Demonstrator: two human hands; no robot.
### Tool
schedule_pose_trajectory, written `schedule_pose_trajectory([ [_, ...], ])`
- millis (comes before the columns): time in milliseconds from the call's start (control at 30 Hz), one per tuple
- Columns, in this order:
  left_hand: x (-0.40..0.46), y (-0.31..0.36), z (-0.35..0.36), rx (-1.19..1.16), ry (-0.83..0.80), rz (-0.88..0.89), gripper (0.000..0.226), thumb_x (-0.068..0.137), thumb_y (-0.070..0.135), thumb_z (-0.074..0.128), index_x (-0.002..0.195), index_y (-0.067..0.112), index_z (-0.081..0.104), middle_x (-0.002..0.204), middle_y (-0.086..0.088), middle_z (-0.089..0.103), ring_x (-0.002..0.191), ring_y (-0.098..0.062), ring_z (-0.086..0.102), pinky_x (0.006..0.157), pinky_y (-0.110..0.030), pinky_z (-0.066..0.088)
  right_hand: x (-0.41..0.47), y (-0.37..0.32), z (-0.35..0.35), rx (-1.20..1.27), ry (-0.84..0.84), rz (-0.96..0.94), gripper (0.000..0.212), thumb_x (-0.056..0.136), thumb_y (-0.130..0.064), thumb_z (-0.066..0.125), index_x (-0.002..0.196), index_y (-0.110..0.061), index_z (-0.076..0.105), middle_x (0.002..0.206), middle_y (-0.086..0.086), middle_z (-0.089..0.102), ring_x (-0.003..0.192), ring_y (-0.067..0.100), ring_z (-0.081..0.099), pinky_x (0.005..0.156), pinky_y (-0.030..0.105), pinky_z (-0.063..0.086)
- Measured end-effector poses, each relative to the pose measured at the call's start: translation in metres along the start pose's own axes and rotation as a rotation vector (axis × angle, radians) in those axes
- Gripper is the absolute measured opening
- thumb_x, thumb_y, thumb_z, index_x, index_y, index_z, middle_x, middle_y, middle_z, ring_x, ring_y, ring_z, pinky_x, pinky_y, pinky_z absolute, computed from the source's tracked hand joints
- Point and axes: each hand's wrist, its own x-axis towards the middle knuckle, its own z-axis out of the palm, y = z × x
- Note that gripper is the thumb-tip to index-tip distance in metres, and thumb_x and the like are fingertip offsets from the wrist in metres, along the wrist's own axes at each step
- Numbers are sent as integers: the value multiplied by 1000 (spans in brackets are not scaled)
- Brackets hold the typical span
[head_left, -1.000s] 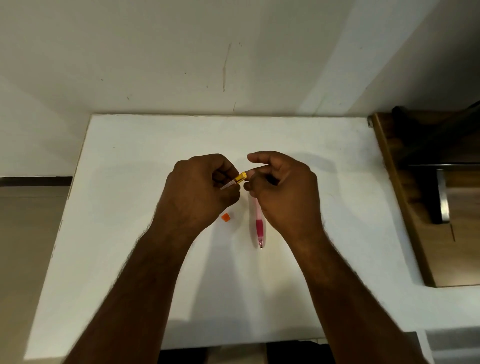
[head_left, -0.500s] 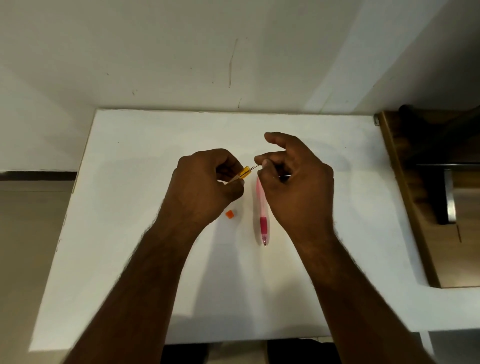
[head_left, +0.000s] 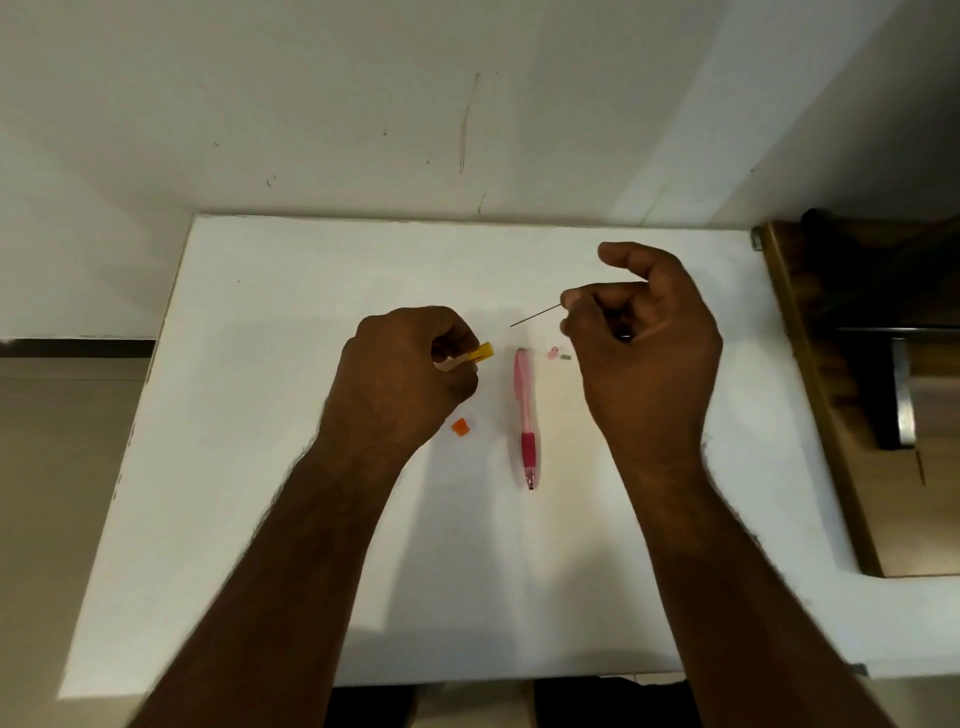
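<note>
My left hand (head_left: 405, 374) grips a small yellow lead case (head_left: 480, 353), whose open end pokes out to the right of my fingers. My right hand (head_left: 644, 343) pinches a thin dark pencil lead (head_left: 535, 315) between thumb and forefinger, held above the white table (head_left: 311, 519). A pink mechanical pencil (head_left: 525, 415) lies between my hands, tip pointing toward me. A small orange cap (head_left: 460, 427) lies just below my left hand. Two tiny pieces, one pink (head_left: 552, 354) and one grey (head_left: 565, 357), rest beside the pencil's far end.
A white wall (head_left: 363, 104) rises behind the table. To the right stands a brown wooden piece of furniture (head_left: 883, 415) with a metal part. The floor shows at the left.
My right hand has drawn the lead out of the yellow case and moved right and away. The two hands are now apart. The tiny pieces beside the pencil have come into view.
</note>
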Motion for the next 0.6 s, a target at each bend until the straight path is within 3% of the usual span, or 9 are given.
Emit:
schedule_pose_trajectory([
  [100, 2, -5, 5, 106, 3, -23, 16, 75, 22, 80, 90, 27, 78, 86, 10, 63, 82, -11, 60, 62, -14, 38, 2, 2, -4, 35, 44, 41, 32, 89, -17, 74, 120, -19, 66, 89, -4, 78, 76, 11, 76, 80, 30, 62],
  [233, 4, -7, 9, 151, -24, -60, 17, 76, 24, 82, 92, 25, 81, 93, 3, 69, 89, -18, 65, 76, -30, 51, 3, 4, -4, 53, 41, 71, 31, 89, -16, 73, 119, -19, 66, 89, -4, 79, 74, 10, 76, 76, 24, 61],
  [367, 3, -5, 9, 172, -17, -35, 24, 75, 31, 84, 98, 26, 79, 98, 2, 68, 95, -22, 64, 83, -38, 53, 4, 5, -6, 52, 50, 73, 32, 90, -17, 74, 120, -19, 66, 89, -5, 79, 76, 11, 76, 76, 23, 61],
  [500, -4, 11, 18, 165, 60, 28, 24, 78, 52, 75, 83, 29, 73, 85, 6, 63, 80, -15, 59, 70, -30, 47, 6, 5, -8, 71, 68, 93, 32, 90, -18, 74, 120, -20, 65, 91, -3, 79, 78, 14, 76, 83, 38, 62],
  [600, -11, 29, 35, 284, -13, -14, 39, 79, 70, 61, 78, 31, 64, 75, 9, 62, 70, -12, 58, 65, -27, 45, 6, 6, -9, 114, 72, 97, 27, 92, -15, 70, 118, -20, 66, 90, -3, 78, 74, 14, 76, 77, 40, 63],
])
